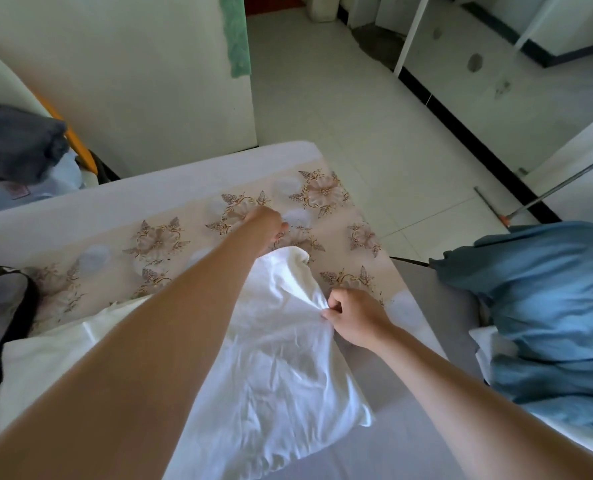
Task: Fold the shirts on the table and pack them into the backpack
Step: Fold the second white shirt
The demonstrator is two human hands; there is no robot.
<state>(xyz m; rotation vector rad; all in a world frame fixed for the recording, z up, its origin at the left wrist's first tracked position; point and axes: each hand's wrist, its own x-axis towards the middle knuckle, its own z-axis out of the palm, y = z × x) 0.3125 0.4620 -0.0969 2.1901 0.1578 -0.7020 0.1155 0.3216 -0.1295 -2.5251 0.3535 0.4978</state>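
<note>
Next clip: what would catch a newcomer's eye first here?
The white shirt spread over the middle of the floral tablecloth stands out first. The right hand pinches its right edge and the left hand reaches to its far end. A crumpled blue garment lies at the right, and the black backpack shows at the left edge.

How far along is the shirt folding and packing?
Done: nothing visibly packed. In hand: the white shirt lies rumpled on the table; right hand pinches its edge, left hand is at its far end, grip unclear. Left: finish folding, then load the backpack at the table's left edge.
</note>
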